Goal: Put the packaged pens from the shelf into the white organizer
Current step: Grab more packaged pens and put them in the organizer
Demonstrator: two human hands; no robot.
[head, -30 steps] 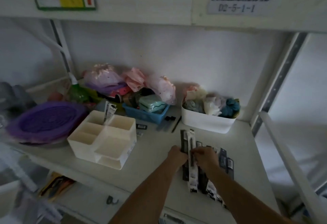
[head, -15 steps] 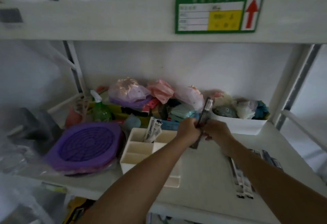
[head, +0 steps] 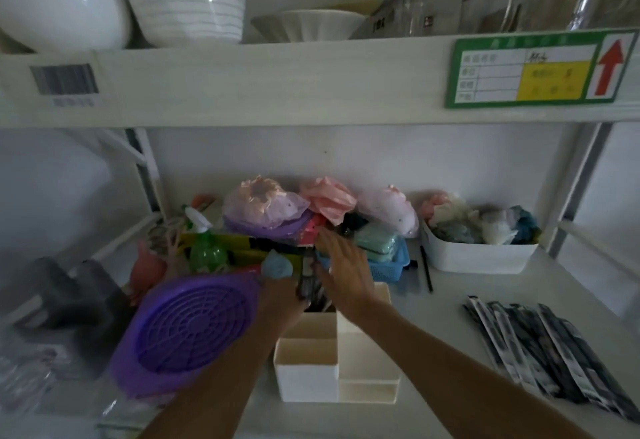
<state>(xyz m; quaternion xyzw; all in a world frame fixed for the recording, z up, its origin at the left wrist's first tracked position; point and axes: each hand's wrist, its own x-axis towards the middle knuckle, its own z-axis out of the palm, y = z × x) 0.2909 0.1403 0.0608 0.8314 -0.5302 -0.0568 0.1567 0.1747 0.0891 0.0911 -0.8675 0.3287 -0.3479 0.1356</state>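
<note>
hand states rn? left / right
Left hand: closed on a packaged pen, over the white organizer.
Right hand: open, fingers spread, holding nothing.

A: How is the light?

B: Dim and cool on the lower shelf (head: 485, 286). The upper shelf board (head: 242, 85) takes more light, and the white bowls (head: 62, 5) on top carry small bright highlights.

A: Shadows?

B: Soft ones. The left corner is dark, and the grey things there (head: 69, 296) are murky. Both forearms read dark.

A: Sharpness?

B: Poor. The right hand (head: 346, 276) is smeared by motion, and the packaged pens (head: 540, 348) on the right show no legible print. The green label (head: 540, 71) is blurred too, its writing unreadable.

A: Distortion?

B: Wide-angle bending: the shelf board bows and the right upright (head: 581, 179) leans.
</note>
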